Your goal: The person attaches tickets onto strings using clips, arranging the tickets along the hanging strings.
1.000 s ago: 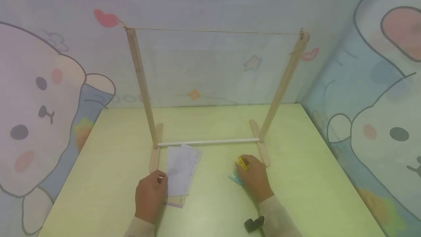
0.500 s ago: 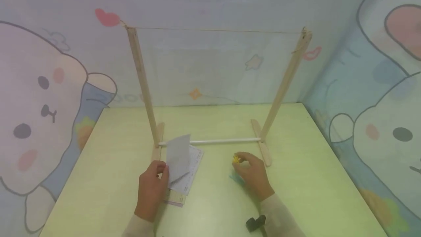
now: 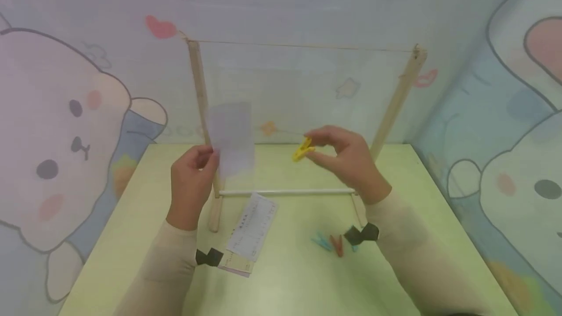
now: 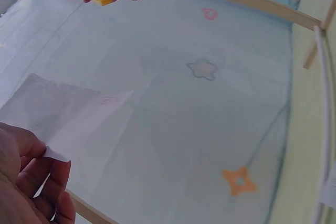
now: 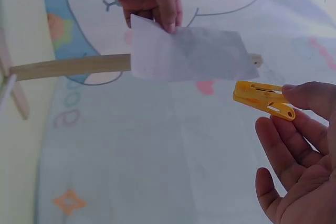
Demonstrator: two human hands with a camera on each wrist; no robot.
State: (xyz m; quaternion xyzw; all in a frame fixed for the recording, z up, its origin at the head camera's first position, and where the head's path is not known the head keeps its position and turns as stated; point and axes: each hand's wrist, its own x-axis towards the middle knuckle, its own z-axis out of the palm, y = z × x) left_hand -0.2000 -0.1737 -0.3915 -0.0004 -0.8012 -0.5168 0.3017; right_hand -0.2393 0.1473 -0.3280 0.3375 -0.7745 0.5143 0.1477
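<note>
My left hand (image 3: 193, 182) pinches a white sheet of paper (image 3: 232, 140) by its left edge, holding it up in front of the left post of a wooden frame. Between thumb and fingers, my right hand (image 3: 351, 162) holds a yellow clothespin (image 3: 303, 149), raised to the right of the paper. In the right wrist view the clothespin (image 5: 262, 98) points toward the paper (image 5: 194, 53), a small gap apart. A thin string (image 3: 307, 46) runs between the post tops, above both hands.
Several printed sheets (image 3: 253, 228) lie overlapping on the table, front left. Blue (image 3: 322, 242) and red clothespins (image 3: 336, 245) lie under my right forearm. A white rod (image 3: 285, 192) joins the feet of the frame's left (image 3: 199, 82) and right posts (image 3: 399, 96).
My left hand has lifted the top sheet off the pile and raised it. My right hand has carried the yellow clothespin up from the table, leaving other clothespins uncovered.
</note>
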